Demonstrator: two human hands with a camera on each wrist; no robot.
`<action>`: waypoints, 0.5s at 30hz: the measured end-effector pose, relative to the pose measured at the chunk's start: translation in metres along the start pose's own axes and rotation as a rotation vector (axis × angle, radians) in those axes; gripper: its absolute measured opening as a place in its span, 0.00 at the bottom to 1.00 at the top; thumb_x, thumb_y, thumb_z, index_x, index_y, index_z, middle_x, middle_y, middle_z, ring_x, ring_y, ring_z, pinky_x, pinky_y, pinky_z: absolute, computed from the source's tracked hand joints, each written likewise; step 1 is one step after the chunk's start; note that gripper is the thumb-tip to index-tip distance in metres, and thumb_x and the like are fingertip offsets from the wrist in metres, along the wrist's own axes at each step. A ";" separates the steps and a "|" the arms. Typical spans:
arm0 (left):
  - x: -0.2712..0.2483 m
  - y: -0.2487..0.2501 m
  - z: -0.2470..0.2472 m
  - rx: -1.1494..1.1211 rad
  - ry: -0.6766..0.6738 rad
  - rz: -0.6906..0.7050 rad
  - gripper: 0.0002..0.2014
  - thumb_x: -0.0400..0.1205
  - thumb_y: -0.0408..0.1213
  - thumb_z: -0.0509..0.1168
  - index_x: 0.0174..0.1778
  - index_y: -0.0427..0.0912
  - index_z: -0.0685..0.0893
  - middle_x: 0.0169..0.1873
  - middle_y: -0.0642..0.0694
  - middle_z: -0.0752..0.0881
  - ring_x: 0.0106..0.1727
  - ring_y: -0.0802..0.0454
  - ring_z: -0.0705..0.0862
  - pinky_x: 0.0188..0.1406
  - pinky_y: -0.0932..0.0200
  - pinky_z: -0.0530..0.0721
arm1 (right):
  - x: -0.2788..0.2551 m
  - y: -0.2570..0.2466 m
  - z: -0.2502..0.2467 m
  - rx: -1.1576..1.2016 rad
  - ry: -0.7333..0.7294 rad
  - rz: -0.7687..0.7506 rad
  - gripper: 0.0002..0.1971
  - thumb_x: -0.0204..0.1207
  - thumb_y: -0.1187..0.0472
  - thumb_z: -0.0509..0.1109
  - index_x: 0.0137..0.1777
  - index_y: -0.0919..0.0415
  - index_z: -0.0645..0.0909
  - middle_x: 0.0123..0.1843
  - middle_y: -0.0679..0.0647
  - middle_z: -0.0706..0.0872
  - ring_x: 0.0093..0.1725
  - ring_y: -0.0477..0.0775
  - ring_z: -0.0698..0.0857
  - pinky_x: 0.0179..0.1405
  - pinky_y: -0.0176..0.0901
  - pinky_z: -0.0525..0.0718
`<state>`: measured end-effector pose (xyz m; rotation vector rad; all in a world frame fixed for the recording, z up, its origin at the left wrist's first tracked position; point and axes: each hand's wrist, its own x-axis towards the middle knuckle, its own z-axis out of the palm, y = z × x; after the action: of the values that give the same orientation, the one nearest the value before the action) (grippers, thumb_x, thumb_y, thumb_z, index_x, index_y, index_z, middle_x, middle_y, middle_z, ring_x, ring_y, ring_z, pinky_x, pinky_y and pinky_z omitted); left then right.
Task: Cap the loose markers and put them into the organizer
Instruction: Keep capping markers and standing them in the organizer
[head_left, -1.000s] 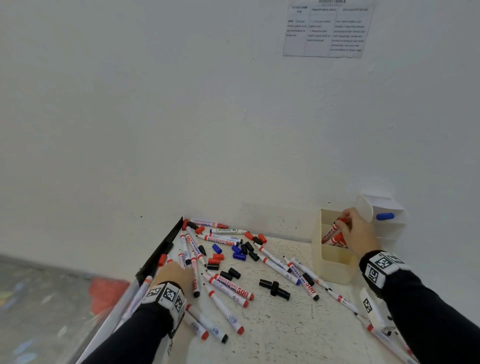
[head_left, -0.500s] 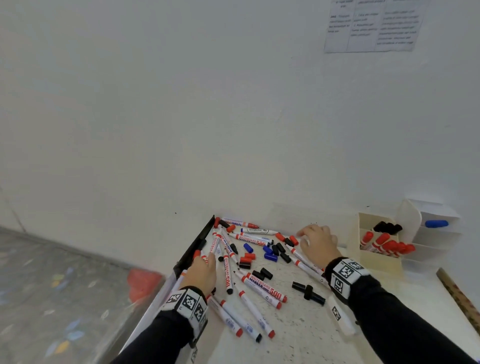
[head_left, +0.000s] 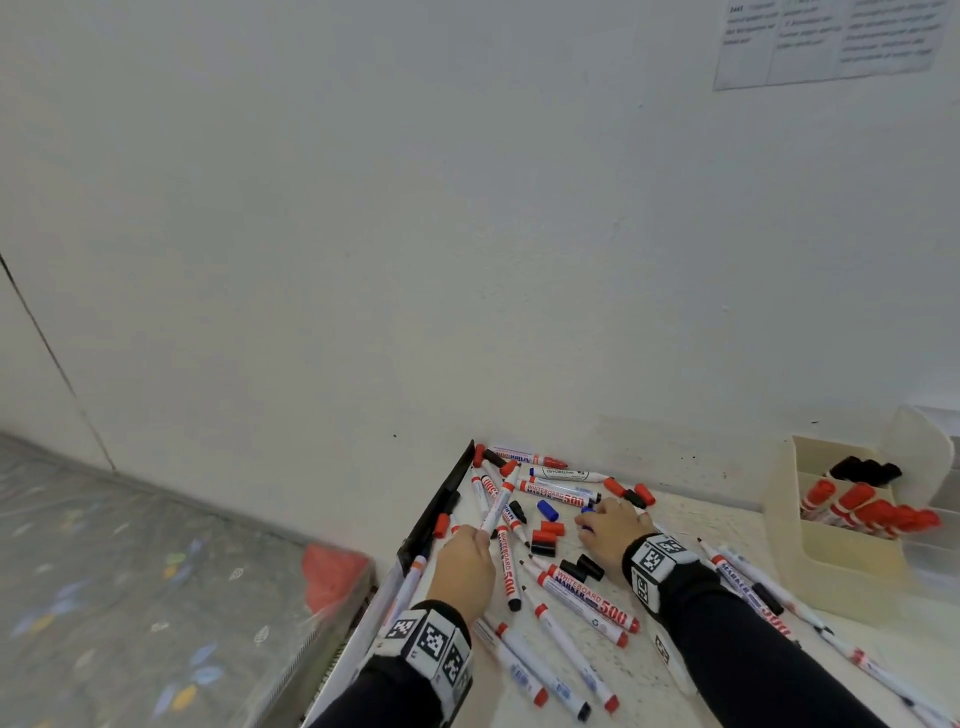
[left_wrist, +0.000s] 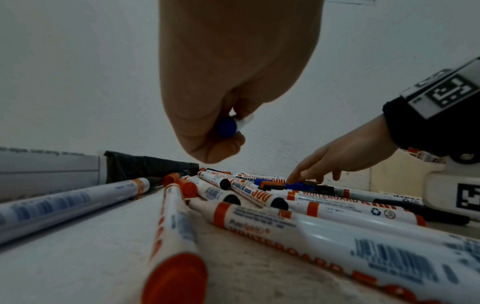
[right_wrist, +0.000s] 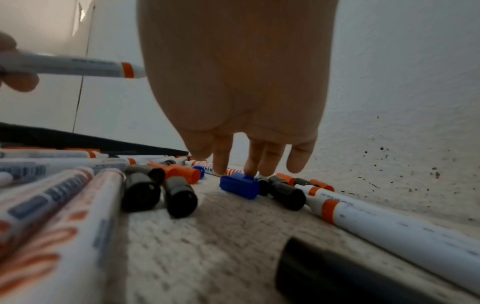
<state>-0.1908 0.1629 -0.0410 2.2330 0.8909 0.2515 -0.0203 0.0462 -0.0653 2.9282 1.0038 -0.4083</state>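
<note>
Several loose whiteboard markers and red, black and blue caps lie scattered on the white table. My left hand grips one white marker by its rear end, lifted off the pile with its tip toward the wall. The left wrist view shows that marker's blue end plug between my fingers. My right hand reaches down with straight fingers, and its fingertips touch a loose blue cap lying on the table. The cream organizer at the right holds red-capped markers and black-capped ones.
A black strip runs along the table's left edge, and the floor drops away beyond it with a red object below. The white wall stands directly behind the pile. Loose black caps and red caps lie between my hands.
My right hand left the organizer, where it had put a red marker, and came left onto the blue cap. My left hand lifted a marker out of the pile. The view swung left.
</note>
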 end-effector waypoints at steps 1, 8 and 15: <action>0.001 -0.001 0.002 0.025 -0.009 0.014 0.16 0.88 0.36 0.46 0.63 0.35 0.75 0.42 0.50 0.73 0.50 0.49 0.78 0.54 0.60 0.75 | 0.002 0.000 0.002 -0.027 -0.009 0.009 0.22 0.84 0.48 0.48 0.77 0.46 0.64 0.78 0.55 0.63 0.77 0.57 0.62 0.75 0.57 0.62; 0.008 -0.010 0.018 -0.013 0.000 -0.001 0.13 0.88 0.38 0.48 0.60 0.38 0.75 0.42 0.48 0.77 0.33 0.60 0.73 0.26 0.72 0.68 | 0.000 -0.001 0.001 -0.005 0.025 0.017 0.24 0.84 0.49 0.49 0.79 0.50 0.60 0.78 0.55 0.67 0.76 0.59 0.65 0.75 0.58 0.63; -0.001 -0.005 0.026 -0.010 -0.067 0.033 0.15 0.86 0.39 0.53 0.66 0.41 0.77 0.51 0.47 0.83 0.43 0.57 0.78 0.43 0.70 0.79 | -0.023 0.018 -0.030 0.582 0.498 -0.019 0.04 0.80 0.59 0.63 0.50 0.57 0.71 0.45 0.55 0.81 0.38 0.48 0.78 0.45 0.41 0.81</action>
<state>-0.1836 0.1502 -0.0631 2.2347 0.8155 0.1944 -0.0196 0.0217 -0.0318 3.6641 1.1063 0.0626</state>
